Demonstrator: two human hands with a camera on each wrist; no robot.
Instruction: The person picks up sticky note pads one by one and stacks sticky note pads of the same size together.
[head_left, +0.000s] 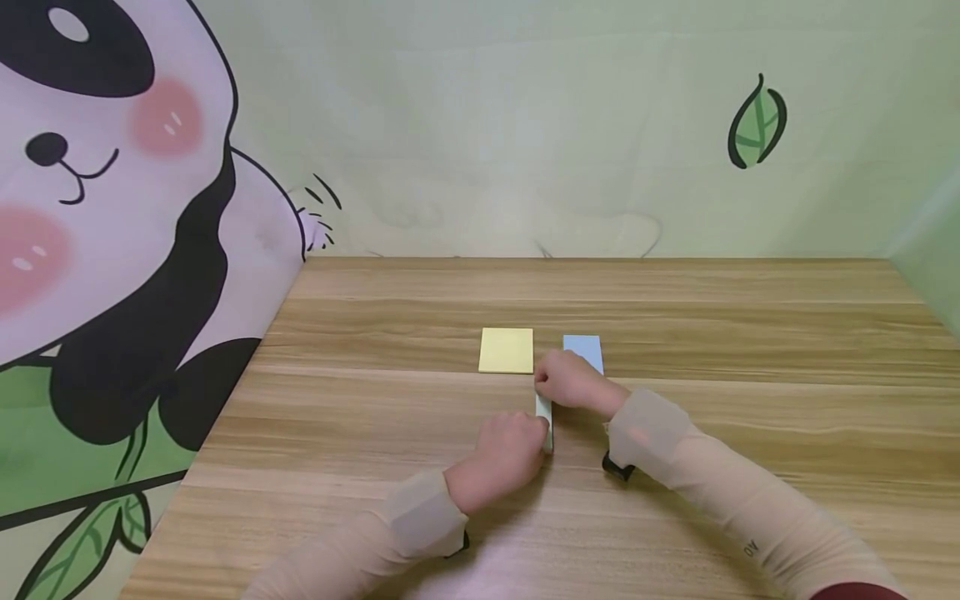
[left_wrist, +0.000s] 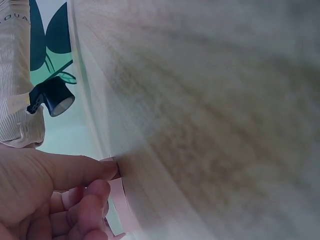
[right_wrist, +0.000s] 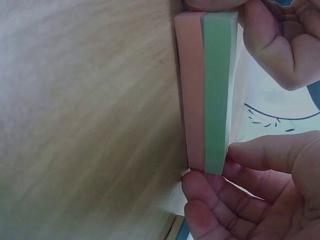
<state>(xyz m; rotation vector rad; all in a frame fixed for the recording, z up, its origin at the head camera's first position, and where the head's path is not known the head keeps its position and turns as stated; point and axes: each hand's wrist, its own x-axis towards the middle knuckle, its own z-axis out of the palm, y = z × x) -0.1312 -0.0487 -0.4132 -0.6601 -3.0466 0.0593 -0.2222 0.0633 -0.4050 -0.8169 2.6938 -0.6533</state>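
A narrow green sticky note pad (right_wrist: 218, 95) lies on a pink sticky note pad (right_wrist: 191, 95), their long sides lined up. The pair rests on the table between both hands in the head view. My left hand (head_left: 506, 454) pinches the near end of the pads, its thumb and bent fingers showing in the left wrist view. At the far end, my right hand (head_left: 573, 379) grips the pads with curled fingers. Just beyond the hands are a square yellow sticky note pad (head_left: 506, 350) and a blue pad (head_left: 583, 346), the latter partly hidden by the right hand.
The wood-grain table (head_left: 360, 350) reaches back to a pale green backdrop (head_left: 487, 125) with a panda drawing (head_left: 142, 225) at left. Black straps or devices are worn at both wrists, under light sleeves.
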